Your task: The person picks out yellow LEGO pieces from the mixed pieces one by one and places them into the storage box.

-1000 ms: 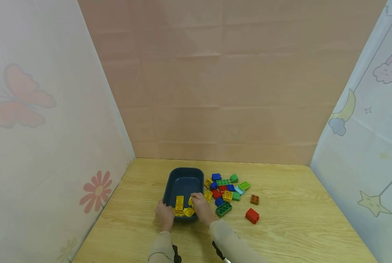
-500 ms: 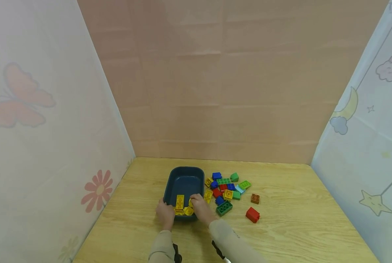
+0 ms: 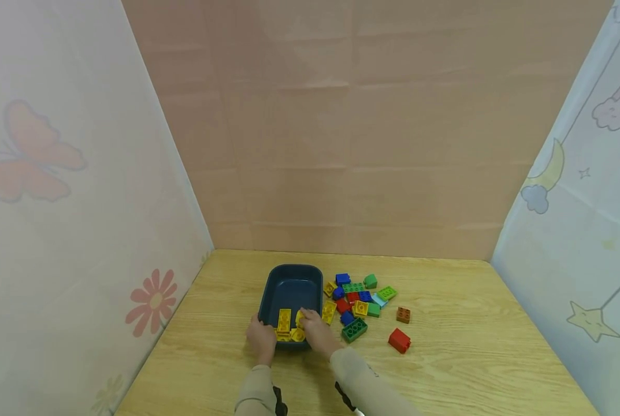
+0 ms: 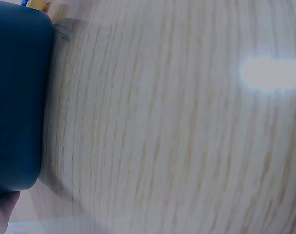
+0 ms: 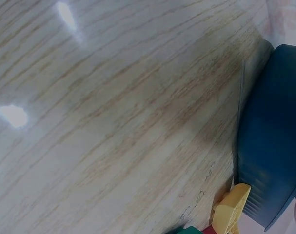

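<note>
A dark blue tray (image 3: 294,289) stands on the table in the head view, with several yellow toy bricks (image 3: 284,321) gathered at its near end. My left hand (image 3: 261,341) grips the tray's near left rim; in the left wrist view only a bit of a finger (image 4: 2,209) shows beside the tray's outer wall (image 4: 18,102). Over the near right rim reaches my right hand (image 3: 319,334), pinching a yellow brick (image 3: 299,318) just inside the tray. Its fingertips partly hide that brick. The right wrist view shows mostly the tray's outside (image 5: 272,136).
Right of the tray lies a loose cluster of bricks, including a yellow one (image 3: 329,312) close to the wall and a dark green one (image 3: 354,330). A brown brick (image 3: 403,315) and a red brick (image 3: 400,341) lie farther right on the wooden table (image 3: 471,346).
My right hand has shifted slightly leftward into the tray with the yellow brick. The left hand and the tray stay in place.
</note>
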`<state>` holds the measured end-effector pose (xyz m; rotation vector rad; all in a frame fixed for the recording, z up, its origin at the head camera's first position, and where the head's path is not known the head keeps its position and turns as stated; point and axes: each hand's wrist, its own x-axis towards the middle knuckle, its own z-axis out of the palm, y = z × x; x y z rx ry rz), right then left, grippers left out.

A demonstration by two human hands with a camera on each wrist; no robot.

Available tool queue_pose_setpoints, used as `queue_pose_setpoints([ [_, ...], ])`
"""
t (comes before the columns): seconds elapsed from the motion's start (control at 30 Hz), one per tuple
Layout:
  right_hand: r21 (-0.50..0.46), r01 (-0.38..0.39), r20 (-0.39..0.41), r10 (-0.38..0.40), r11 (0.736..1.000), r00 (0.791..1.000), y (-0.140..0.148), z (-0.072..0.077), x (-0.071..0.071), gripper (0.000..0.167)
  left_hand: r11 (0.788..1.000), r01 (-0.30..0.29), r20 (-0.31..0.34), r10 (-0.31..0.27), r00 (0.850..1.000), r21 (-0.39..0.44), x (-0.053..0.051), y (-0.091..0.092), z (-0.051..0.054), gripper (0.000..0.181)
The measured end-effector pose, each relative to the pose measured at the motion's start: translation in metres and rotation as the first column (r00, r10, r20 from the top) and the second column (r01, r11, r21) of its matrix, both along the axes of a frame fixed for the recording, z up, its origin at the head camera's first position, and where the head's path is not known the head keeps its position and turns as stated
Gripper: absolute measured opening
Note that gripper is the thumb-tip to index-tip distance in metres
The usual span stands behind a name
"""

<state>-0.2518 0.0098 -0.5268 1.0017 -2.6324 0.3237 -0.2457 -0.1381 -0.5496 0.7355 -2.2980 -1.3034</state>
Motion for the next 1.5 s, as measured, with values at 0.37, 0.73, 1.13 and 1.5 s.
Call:
queue_pose_setpoints([
  [0.37,0.126,0.021,-0.015,-0.019,0.992,1.0,-0.005,-0.002,-0.001,0.017,1.0,0.002,-0.001,-0.002,1.0,-0.002,0.001,0.0,-0.002,0.041],
  [0.73,0.114,-0.001,0.031,-0.002,0.993,1.0,-0.005,-0.002,-0.001,0.018,1.0,0.005,-0.013,-0.005,1.0,-0.013,0.002,0.002,0.001,0.038],
  [1.13,-0.048,-0.056,0.059,0.059,0.997,0.997,0.002,-0.003,-0.002,0.012,1.0,-0.001,0.005,0.001,1.0,-0.012,0.002,0.001,-0.001,0.041],
  [1.5,-0.245,0.061,-0.074,-0.081,0.968,0.994,0.03,-0.002,-0.016,0.012,1.0,0.003,0.014,-0.003,1.0,0.009,0.001,0.001,0.0,0.041],
])
